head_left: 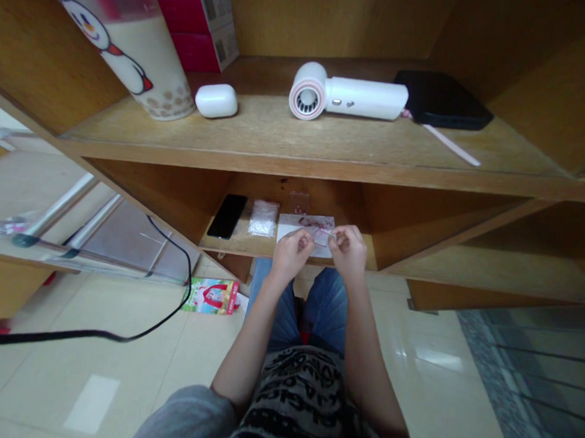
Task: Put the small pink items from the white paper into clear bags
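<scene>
Head view: a thin pale strand (324, 232), too fine to identify, is located above the white sheet (282, 230) on the lower shelf (250, 245). The right hand (349, 251) grips it between closed fingertips. The left hand (293, 251) is curled, thumb near forefinger; from here I cannot tell whether it grips the strand. Small pinkish pieces (308, 223) lie on the sheet. Left of the sheet, in order: a clear packet (263, 218), then a black phone (227, 216). The upper shelf (258, 136) carries, left to right, a drink cup (151, 55), a white case (216, 101), a white handheld fan (366, 99) and a flat black object (441, 99).
</scene>
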A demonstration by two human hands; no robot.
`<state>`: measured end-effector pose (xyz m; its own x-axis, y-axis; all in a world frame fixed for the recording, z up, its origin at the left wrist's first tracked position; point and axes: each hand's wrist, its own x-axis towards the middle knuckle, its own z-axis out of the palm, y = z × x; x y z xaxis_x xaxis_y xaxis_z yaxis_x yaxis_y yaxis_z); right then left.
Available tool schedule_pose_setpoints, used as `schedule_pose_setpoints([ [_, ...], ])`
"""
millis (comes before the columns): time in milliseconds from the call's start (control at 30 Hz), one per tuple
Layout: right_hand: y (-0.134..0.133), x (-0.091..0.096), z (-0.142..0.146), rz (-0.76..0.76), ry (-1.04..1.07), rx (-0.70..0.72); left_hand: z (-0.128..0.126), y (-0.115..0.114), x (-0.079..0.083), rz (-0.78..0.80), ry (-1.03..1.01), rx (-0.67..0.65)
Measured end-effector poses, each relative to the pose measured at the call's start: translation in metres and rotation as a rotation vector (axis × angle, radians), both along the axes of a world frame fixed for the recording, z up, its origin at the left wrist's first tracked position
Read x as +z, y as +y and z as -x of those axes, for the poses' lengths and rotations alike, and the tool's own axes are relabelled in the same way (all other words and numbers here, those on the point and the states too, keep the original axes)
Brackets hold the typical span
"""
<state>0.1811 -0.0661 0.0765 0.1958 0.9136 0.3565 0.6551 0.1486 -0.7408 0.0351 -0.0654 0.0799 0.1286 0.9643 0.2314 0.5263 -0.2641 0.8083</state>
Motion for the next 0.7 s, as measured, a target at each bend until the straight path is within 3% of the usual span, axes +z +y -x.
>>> schedule_pose_setpoints([
  [233, -0.007, 0.009, 0.011, 0.1, -0.136, 0.208, 0.003, -0.001, 0.002, -0.061, 0.032, -0.073],
  [400, -0.009, 0.013, 0.02, 0.13, -0.216, 0.27, 0.004, -0.004, 0.009, -0.16, 0.043, -0.154],
  [500, -0.009, 0.013, 0.022, 0.111, -0.151, 0.277, 0.004, -0.005, 0.007, -0.168, -0.037, -0.176],
  [567, -0.008, 0.013, 0.021, 0.089, -0.059, 0.238, 0.004, -0.003, 0.001, -0.131, -0.157, -0.104],
  [700, -0.003, 0.01, 0.017, 0.034, 0.209, 0.178, 0.004, 0.003, -0.016, 0.009, -0.501, 0.217],
])
